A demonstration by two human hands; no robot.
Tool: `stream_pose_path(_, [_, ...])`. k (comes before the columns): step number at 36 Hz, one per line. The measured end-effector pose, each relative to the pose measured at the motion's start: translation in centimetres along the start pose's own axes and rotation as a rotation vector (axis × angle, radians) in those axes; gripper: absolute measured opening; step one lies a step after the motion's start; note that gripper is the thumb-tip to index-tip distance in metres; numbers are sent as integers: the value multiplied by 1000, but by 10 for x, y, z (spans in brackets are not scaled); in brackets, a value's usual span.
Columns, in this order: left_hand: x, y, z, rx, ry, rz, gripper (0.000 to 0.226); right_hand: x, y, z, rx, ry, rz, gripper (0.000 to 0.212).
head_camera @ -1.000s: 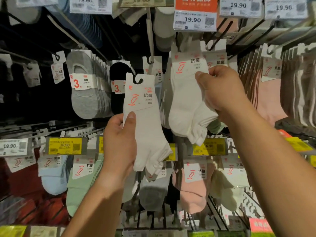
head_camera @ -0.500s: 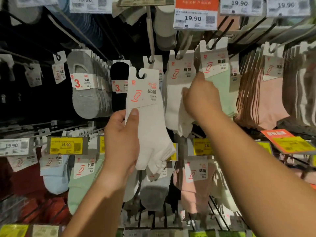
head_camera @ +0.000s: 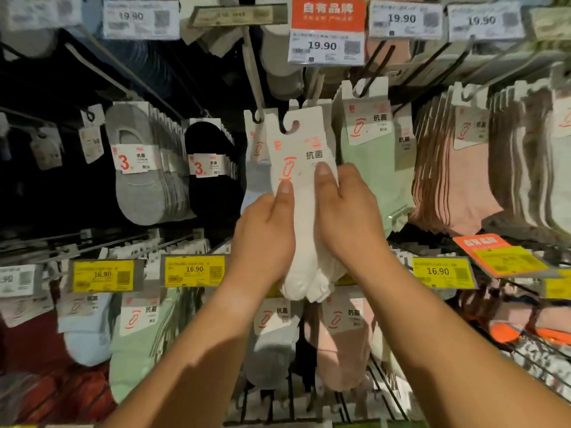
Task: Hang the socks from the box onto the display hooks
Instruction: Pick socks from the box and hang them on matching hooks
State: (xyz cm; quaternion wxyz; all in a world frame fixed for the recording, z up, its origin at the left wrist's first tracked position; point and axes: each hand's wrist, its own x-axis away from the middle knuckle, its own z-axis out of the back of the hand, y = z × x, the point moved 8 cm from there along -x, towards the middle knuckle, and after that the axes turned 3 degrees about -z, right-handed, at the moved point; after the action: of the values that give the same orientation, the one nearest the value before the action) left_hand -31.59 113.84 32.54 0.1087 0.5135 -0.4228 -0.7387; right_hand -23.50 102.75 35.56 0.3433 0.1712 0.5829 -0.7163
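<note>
A pair of white socks (head_camera: 304,242) on a white card with a red foot logo is raised in front of the rack. My left hand (head_camera: 265,236) grips its left side, thumb on the card. My right hand (head_camera: 346,220) grips the right side, thumb beside the printed characters. The card's hook slot (head_camera: 290,125) is level with the end of a display hook (head_camera: 256,91) and just right of it. More white socks hang right behind the card. The box is out of view.
Grey (head_camera: 142,180) and black (head_camera: 207,168) no-show socks hang to the left, green (head_camera: 374,168) and pink (head_camera: 457,180) socks to the right. Price tags (head_camera: 324,46) line the top row. Yellow 16.90 tags (head_camera: 194,270) front a lower row of socks.
My right hand left the white socks hanging on the hook and came down onto the pair in my left hand. That pair moved right and up towards the hook.
</note>
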Motion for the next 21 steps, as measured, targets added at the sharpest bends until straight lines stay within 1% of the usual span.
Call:
stream_pose_path(4, [-14,28,-8,-52,29,-85,48,-12,-7,20,-48,102,26,30])
stream_pose_path(7, [-26,38,-12,-56,33,-109,59,-24,-13,29,-58,138,56,32])
stream_pose_path(9, [-33,41,-14,-48,21,-107,62,-33,-15,31,-43,151,55,37])
stream_pose_path(13, [-44,46,-14,-9,50,-123,60,-46,-19,31,-74,139,41,42])
stream_pose_path(16, [-51,42,-12,40,55,-90,62,-55,-21,29,-46,115,23,44])
stream_pose_path(21, [-52,44,-13,53,45,-56,57,-63,-12,25,-81,92,-52,48])
